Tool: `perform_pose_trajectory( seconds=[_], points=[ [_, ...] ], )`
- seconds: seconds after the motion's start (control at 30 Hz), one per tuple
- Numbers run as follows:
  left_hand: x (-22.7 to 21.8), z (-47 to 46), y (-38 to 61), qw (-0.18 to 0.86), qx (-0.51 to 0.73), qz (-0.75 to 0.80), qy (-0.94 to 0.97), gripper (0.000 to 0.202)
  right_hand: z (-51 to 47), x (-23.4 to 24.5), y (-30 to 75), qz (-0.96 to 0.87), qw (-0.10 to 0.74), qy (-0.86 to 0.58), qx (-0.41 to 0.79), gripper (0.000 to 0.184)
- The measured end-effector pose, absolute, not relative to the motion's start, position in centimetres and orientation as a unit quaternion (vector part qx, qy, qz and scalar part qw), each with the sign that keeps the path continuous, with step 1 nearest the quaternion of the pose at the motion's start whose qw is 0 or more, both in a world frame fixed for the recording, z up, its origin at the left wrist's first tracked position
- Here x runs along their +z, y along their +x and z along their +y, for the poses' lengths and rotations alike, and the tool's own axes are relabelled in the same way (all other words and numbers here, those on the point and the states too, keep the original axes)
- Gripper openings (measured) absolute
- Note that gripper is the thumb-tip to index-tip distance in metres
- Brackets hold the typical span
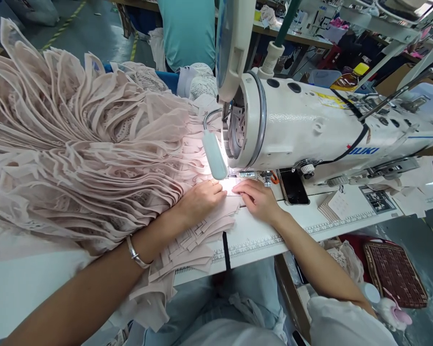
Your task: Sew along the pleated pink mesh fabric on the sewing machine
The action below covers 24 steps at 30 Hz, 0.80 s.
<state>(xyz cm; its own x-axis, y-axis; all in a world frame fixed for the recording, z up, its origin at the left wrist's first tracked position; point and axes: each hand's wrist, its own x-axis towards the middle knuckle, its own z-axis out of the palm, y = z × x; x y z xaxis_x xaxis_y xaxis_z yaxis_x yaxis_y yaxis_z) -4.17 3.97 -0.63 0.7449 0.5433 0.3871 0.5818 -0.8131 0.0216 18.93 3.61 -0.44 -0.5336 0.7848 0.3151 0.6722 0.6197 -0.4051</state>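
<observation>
My left hand (pixel 201 198) lies flat on a small pale pink fabric piece (pixel 234 190), its fingers stretched toward the needle area (pixel 242 174) of a white sewing machine (pixel 310 129). My right hand (pixel 258 197) presses the same piece from the right, fingers together and flat. A silver bracelet (pixel 136 254) sits on my left wrist. Beneath my left forearm is a fanned stack of cut pink pieces (pixel 191 240). A lamp (pixel 214 154) lights the spot brightly.
A big heap of pink lace and mesh garments (pixel 75 154) fills the table's left side. A dark phone (pixel 293 186) lies by the machine base, a paper pad (pixel 334 205) further right. Ruler markings run along the table's front edge (pixel 260 242). A person in teal (pixel 187 33) stands behind.
</observation>
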Motion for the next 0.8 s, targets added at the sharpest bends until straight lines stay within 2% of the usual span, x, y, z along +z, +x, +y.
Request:
perform_pose_trajectory(
  seconds=[0.17, 0.5, 0.8],
  points=[
    [-0.9, 3.9, -4.4, 0.019, -0.204, -0.291, -0.935, 0.020, 3.6, -0.7, 19.0, -0.868, 0.270, -0.403, 0.105, 0.029],
    [-0.8, 4.0, -4.3, 0.000, -0.217, -0.292, -0.932, 0.023, 3.6, -0.6, 19.0, -0.872, 0.268, -0.394, 0.114, 0.033],
    [-0.7, 3.5, -4.5, -0.001, -0.214, -0.325, -0.921, 0.026, 3.4, 0.3, 19.2, -0.917, 0.220, -0.328, 0.063, 0.036]
  ],
)
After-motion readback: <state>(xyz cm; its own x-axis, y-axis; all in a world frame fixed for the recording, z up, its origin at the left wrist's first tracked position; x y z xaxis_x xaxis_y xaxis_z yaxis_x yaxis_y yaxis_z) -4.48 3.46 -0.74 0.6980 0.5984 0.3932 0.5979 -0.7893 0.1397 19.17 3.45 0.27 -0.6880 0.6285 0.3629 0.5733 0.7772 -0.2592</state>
